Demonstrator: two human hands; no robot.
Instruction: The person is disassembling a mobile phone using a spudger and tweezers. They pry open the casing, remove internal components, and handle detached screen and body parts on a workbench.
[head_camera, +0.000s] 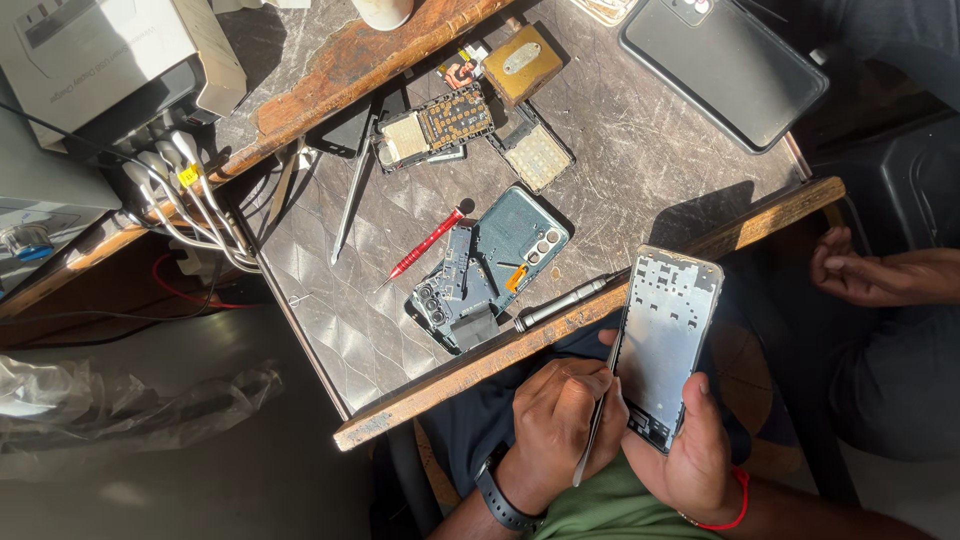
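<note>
My right hand (700, 450), with a red thread at the wrist, grips a bare silver phone frame (665, 345) by its lower edge and tilts it up over my lap. My left hand (560, 420), with a dark watch on the wrist, pinches thin metal tweezers (597, 430) whose upper end rests against the frame's left edge. Just beyond, on the scratched dark worktop (640, 150), lie a teal phone back cover (520, 245) and an opened phone body (455, 290) with its camera lenses showing.
On the worktop lie a red screwdriver (425, 245), a silver screwdriver (565, 300), long tweezers (350, 200), circuit boards (435, 125) and a black phone (725, 65). White cables (190, 200) run from a grey box (100, 60). Another person's hand (880, 275) rests at right.
</note>
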